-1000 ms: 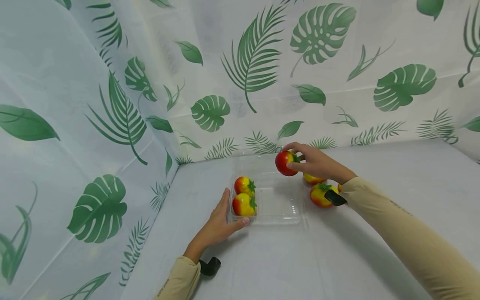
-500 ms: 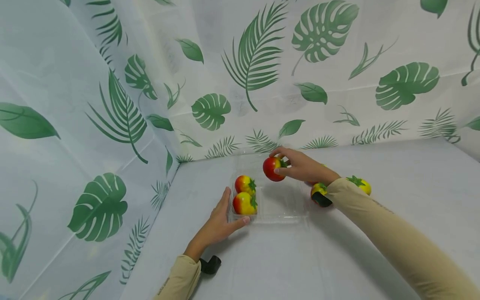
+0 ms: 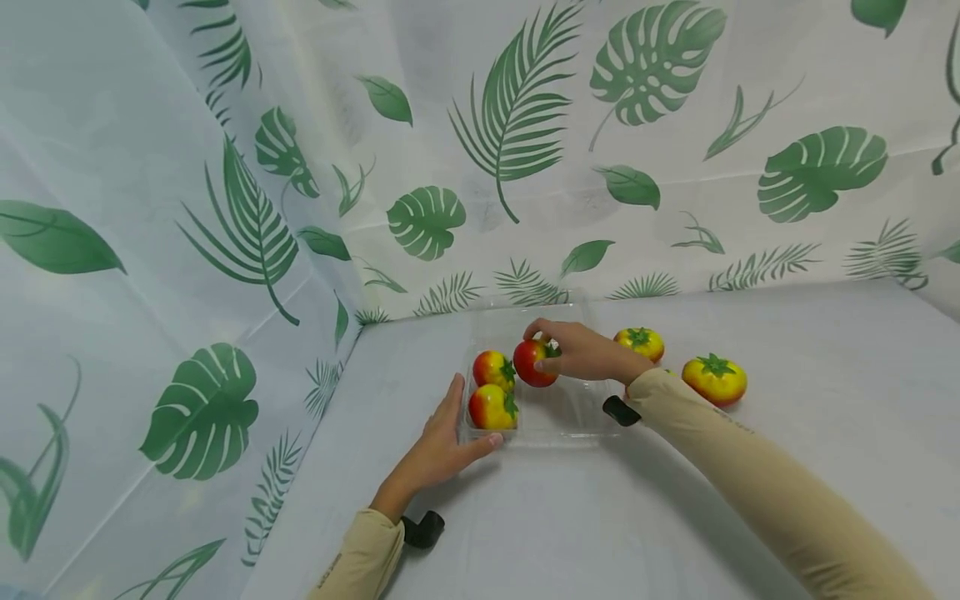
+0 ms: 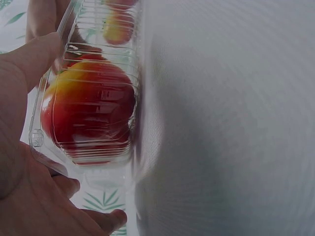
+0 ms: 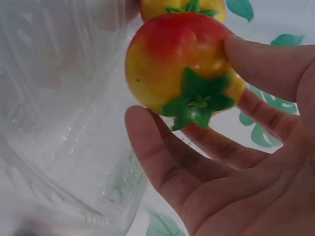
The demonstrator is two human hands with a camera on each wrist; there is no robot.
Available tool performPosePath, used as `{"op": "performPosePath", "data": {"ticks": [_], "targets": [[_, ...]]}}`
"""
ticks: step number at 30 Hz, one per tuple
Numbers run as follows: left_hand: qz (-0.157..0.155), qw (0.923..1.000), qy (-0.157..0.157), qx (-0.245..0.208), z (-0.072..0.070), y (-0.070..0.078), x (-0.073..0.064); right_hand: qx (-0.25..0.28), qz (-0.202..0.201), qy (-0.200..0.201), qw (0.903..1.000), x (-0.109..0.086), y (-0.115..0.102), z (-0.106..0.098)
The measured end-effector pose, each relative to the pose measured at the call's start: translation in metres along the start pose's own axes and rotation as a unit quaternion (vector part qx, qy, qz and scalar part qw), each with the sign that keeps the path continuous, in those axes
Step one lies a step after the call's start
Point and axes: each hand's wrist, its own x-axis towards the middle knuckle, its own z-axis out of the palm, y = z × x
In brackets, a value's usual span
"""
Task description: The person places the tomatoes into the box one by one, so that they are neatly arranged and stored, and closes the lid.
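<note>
My right hand (image 3: 588, 350) holds a red and yellow tomato (image 3: 531, 363) with a green leafy top over the clear plastic box (image 3: 558, 435). In the right wrist view, thumb and fingertips grip this tomato (image 5: 172, 59) around its sides. Two more tomatoes, a rear one (image 3: 489, 368) and a front one (image 3: 492, 408), sit along the box's left side. My left hand (image 3: 442, 446) lies spread at the box's front left corner, thumb at the front, fingers along the left side. In the left wrist view, its thumb touches the box rim (image 4: 37, 118).
To the right of the box are a yellow tomato (image 3: 640, 342) and another tomato (image 3: 715, 380); one more is mostly hidden behind the right wrist. The box's clear lid (image 3: 525, 312) stands open toward the leaf-patterned back curtain (image 3: 540, 167).
My right hand has carried the tomato left and down, close beside the tomatoes in the box. The left hand keeps its place at the box corner.
</note>
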Motion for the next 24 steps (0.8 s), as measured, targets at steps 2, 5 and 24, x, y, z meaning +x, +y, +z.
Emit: {"op": "performPosePath", "data": {"ticks": [2, 5, 24], "targets": [[0.003, 1.0000, 0.000, 0.000, 0.0001, -0.0006, 0.0002, -0.006, -0.003, -0.003, 1.0000, 0.0004, -0.0012, 0.0020], [0.005, 1.0000, 0.000, 0.000, 0.0002, -0.0013, 0.0001, -0.021, -0.007, -0.005, 0.9998, 0.0012, -0.0023, 0.0042], [0.004, 1.0000, 0.001, 0.001, -0.0012, 0.0008, -0.0005, -0.052, 0.024, -0.034, 0.9978, 0.0066, -0.0059, 0.0106]]}}
